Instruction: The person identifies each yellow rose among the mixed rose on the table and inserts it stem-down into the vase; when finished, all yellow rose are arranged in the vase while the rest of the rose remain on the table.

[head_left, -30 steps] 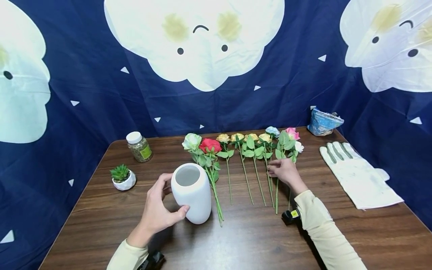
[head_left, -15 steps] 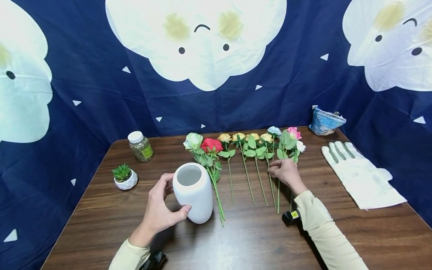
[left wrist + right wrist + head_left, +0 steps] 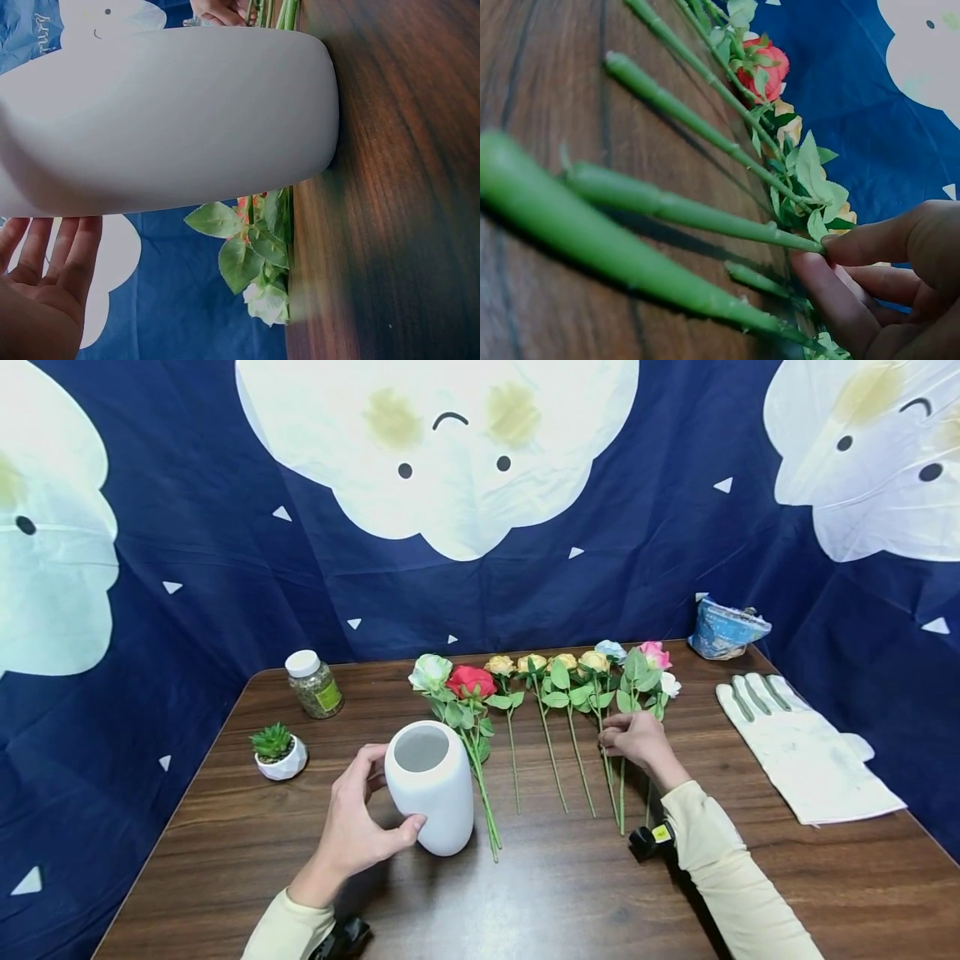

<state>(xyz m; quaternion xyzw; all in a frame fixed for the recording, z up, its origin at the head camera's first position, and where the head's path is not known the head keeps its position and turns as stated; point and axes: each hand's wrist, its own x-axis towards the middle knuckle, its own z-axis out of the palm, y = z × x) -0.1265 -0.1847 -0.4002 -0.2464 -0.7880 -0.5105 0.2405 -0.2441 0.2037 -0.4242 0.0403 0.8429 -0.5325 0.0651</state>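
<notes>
My left hand [image 3: 352,827] holds a smooth white vase [image 3: 442,802] upright on the table, thumb at the front, fingers on its far left side. The vase's wide mouth faces up; the left wrist view shows its side [image 3: 187,120]. In the right wrist view my right hand [image 3: 900,285] pinches a green stem [image 3: 697,214] between thumb and finger. In the head view this hand [image 3: 641,743] is at the stem of the rightmost yellow rose [image 3: 594,662]. Right of the vase lie a red rose [image 3: 471,682] and a pale green-white rose [image 3: 431,672].
A pink flower [image 3: 654,655], a white flower [image 3: 670,685] and a blue flower [image 3: 611,650] lie near the right hand. White gloves [image 3: 813,760] and a blue bag [image 3: 726,630] are further right. At left stand a lidded jar [image 3: 315,685] and a potted succulent [image 3: 279,753].
The right hand has shifted slightly right, and the lower end of the pinched yellow rose's stem has swung right with it. The left hand and vase hold still.
</notes>
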